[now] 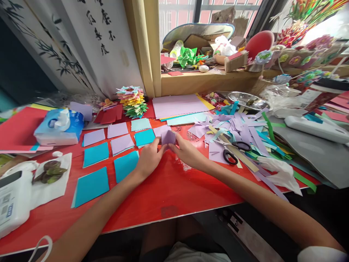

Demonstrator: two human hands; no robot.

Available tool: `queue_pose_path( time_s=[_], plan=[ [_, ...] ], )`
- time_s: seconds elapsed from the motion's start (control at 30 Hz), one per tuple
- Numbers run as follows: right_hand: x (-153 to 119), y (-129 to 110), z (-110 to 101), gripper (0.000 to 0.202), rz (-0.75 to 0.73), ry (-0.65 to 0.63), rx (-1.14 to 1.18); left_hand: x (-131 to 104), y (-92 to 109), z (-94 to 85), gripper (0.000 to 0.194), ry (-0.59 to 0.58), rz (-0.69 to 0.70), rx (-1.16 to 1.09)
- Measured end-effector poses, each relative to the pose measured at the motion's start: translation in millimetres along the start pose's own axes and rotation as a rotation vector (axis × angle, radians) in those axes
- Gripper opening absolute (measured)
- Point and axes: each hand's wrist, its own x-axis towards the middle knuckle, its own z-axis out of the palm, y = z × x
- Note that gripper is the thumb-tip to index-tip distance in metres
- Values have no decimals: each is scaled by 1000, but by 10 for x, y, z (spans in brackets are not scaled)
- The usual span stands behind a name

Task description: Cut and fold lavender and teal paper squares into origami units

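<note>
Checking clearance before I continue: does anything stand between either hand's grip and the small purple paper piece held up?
Nothing visible does: the left grip and the right grip both hold the small purple paper piece directly. The heap of multicoloured paper strips lies off to the right, not between them.

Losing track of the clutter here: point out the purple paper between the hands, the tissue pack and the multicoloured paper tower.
Purple paper (168, 138): head view, middle of its near face.
Tissue pack (59, 128): head view, blue wrapper.
Paper tower (132, 102): head view, yellow middle layers.
</note>
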Motion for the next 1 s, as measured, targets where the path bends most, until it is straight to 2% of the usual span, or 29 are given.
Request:
queue_pose_path(
  time_s=[0.1, 0.2, 0.43, 0.57, 0.67, 0.77, 0.87, 1.0],
  plan=[
    [76, 32, 107, 41, 31, 36, 38, 11, -27, 3, 29, -20, -42, 43],
    [82, 119, 151, 34, -23, 79, 147, 21, -39, -3, 33, -10, -47, 17],
    [47, 216, 216, 35, -10, 95, 231, 12, -34, 0, 43, -3, 66, 10],
    [54, 264, 238, 30, -4, 80, 267, 12, -50, 15, 40, -29, 140, -7],
    [57, 318, 264, 26, -2, 93, 264, 7, -52, 35, 34, -98, 146, -56],
    [57, 349, 279, 26, -1, 102, 285, 0, -27, 36, 36, -151, 113, -153],
    [58, 327, 249, 28, -11, 98, 346, -2, 22, 0, 49, -201, 53, -338],
    [49, 250, 159, 32, -39, -9, 550, 17, 63, -72, 54, -304, -97, -644]
  ],
)
